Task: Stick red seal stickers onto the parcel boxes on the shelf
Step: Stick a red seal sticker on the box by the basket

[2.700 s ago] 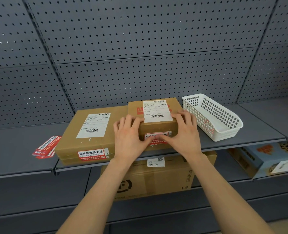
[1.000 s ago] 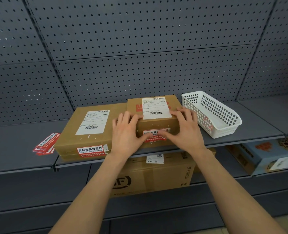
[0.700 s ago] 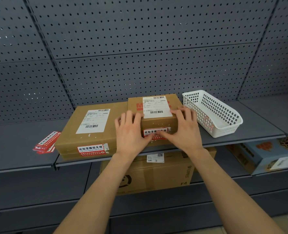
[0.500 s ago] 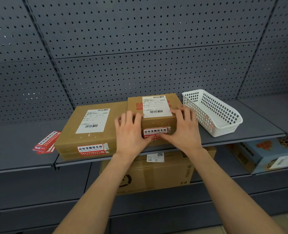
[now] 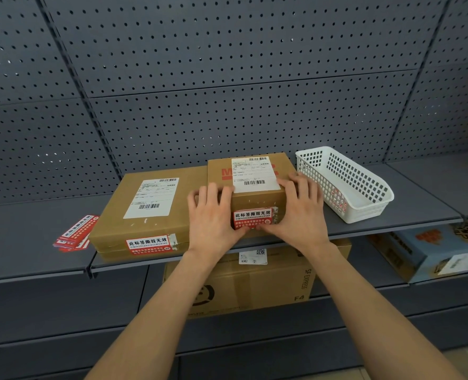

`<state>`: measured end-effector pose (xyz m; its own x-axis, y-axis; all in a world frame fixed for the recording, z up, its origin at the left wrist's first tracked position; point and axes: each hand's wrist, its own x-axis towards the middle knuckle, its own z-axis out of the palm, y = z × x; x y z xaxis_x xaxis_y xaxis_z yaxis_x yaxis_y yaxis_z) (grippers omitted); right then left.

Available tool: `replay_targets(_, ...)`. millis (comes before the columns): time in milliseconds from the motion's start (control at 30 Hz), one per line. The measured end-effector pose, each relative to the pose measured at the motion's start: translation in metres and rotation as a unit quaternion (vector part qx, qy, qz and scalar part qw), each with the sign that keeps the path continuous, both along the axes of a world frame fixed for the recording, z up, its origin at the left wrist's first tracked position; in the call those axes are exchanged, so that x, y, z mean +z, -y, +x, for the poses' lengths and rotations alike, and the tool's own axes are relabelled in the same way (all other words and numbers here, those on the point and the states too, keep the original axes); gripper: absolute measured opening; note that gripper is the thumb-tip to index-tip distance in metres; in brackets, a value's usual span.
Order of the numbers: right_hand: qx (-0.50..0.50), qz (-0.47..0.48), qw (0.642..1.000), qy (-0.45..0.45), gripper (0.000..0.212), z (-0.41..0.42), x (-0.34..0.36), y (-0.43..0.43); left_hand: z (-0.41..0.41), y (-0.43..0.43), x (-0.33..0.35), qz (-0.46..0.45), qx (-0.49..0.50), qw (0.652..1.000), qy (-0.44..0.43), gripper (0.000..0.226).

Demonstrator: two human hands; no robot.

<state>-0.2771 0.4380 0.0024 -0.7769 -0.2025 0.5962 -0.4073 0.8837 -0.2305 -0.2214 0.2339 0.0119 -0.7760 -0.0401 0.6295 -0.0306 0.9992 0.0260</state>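
Thumbs are lower now! A couple of seconds back they met across the middle of the red sticker point(image 5: 252, 218). Here they sit at its bottom edge, tips nearly touching, and almost the whole sticker shows between the two hands. The small box point(image 5: 257, 200) has not shifted; it is still tight against the big flat box point(image 5: 150, 212).

The left hand point(image 5: 213, 223) lies over the small box's left top edge, fingers loose and fairly straight, thumb pressing the near face. The right hand point(image 5: 301, 215) mirrors it on the other side, fingers spread over the top beside the white shipping label point(image 5: 254, 174). Neither hand clasps anything; both are flat and pressing. The sticker sits on the box's near face, right between the thumbs.

Containers next. Just beyond the right hand's fingers stands a white basket point(image 5: 345, 185) on the same shelf point(image 5: 408, 209). Red bits show through its near mesh wall, but what they are I cannot tell.

Left of the left hand, the flat box carries its own red sticker point(image 5: 149, 245). Further left, a stack of spare stickers point(image 5: 75, 233) lies on the shelf. Below the wrists a cardboard carton point(image 5: 254, 286) fills the lower shelf. A colourful printed box point(image 5: 433, 250) lies right of the right forearm.
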Motion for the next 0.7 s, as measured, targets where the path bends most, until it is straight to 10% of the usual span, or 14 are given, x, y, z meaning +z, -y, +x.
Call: replay_targets(700, 0.013, 0.053, 0.998, 0.019, 0.123, 0.001, 0.006, -0.008, 0.004, 0.012, 0.006, -0.027, -0.020, 0.999, 0.027, 0.101)
